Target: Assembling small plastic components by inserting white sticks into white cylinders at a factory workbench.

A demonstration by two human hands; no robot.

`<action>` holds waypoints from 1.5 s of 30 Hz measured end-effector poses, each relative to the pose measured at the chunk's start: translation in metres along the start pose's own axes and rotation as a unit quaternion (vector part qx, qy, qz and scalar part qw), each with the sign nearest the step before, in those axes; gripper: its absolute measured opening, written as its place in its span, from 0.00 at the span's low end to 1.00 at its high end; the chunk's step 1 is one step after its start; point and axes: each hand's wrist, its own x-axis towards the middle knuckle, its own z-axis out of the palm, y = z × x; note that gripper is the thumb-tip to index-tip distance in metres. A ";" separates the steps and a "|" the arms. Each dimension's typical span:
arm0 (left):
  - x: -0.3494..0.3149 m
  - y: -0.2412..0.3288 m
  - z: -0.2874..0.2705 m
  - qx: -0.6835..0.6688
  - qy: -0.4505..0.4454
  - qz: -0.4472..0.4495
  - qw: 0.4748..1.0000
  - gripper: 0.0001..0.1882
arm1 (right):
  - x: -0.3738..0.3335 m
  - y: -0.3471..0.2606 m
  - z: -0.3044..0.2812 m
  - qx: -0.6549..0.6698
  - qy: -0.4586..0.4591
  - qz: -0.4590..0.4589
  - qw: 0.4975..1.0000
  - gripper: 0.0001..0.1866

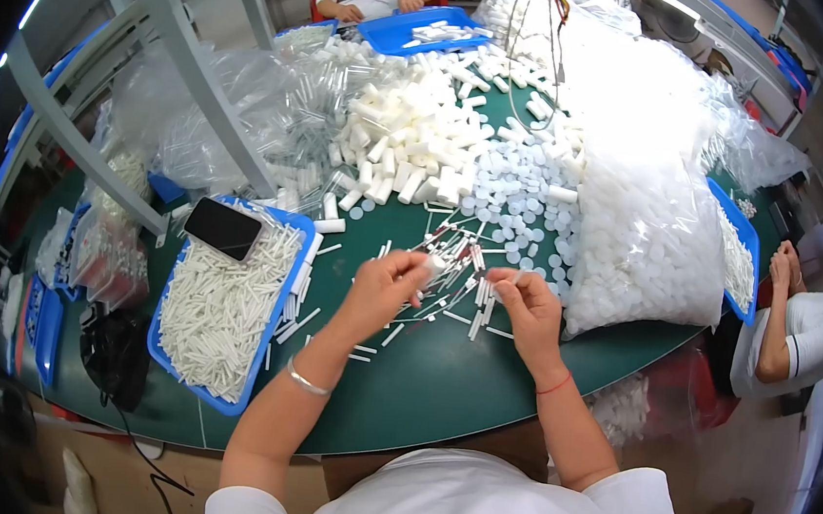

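My left hand [389, 289], with a silver bangle on its wrist, is closed in a pinch around a small white piece [436, 262]. Facing it, my right hand [533, 317], a red string at its wrist, has thumb and fingers pinched together; a pale bit shows at the tips, too small to name. Both are held over a loose scatter of thin white sticks [476, 321], some with dark red parts. Just beyond lie translucent round discs [522, 196] and a heap of thick white cylinders [394, 148].
Left of my arm, a blue tray [222, 405] full of short white sticks carries a black phone [223, 228]. A big clear bag [642, 248] of white pieces stands on the right. A grey metal post [215, 93] rises at left. Co-workers sit across and at right.
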 end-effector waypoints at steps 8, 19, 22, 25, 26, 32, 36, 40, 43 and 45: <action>-0.017 -0.006 0.043 -0.263 -0.103 -0.126 0.951 0.15 | -0.006 -0.012 0.009 -0.069 -0.084 -0.112 0.988 0.10; -0.023 -0.008 0.051 -0.149 -0.040 -0.077 0.985 0.16 | -0.004 -0.011 0.012 -0.203 -0.034 -0.155 0.966 0.07; -0.023 -0.008 0.040 -0.263 -0.062 -0.159 0.949 0.16 | -0.004 -0.015 0.014 -0.212 -0.077 -0.177 0.958 0.07; -0.024 -0.012 0.033 -0.213 -0.080 -0.184 0.956 0.16 | -0.004 -0.015 0.014 -0.214 -0.115 -0.184 0.952 0.07; -0.026 -0.012 0.032 -0.214 -0.079 -0.185 0.956 0.16 | -0.003 -0.013 0.013 -0.217 -0.123 -0.180 0.951 0.07; -0.035 -0.006 0.027 0.030 -0.059 -0.070 0.995 0.19 | -0.001 -0.006 0.012 -0.330 -0.134 -0.234 0.905 0.09; -0.030 -0.016 0.027 0.086 -0.033 -0.040 0.995 0.23 | -0.006 -0.022 0.022 -0.353 -0.179 -0.240 0.886 0.18; -0.021 -0.009 0.030 0.004 -0.078 -0.097 0.992 0.25 | -0.007 -0.016 0.022 -0.317 -0.207 -0.236 0.895 0.20; -0.002 -0.009 0.018 0.158 -0.067 0.013 0.985 0.24 | -0.003 -0.009 0.019 -0.309 -0.191 -0.261 0.894 0.15; 0.028 -0.002 -0.003 0.304 0.118 0.094 0.941 0.21 | -0.005 -0.010 0.016 -0.314 -0.153 -0.201 0.915 0.13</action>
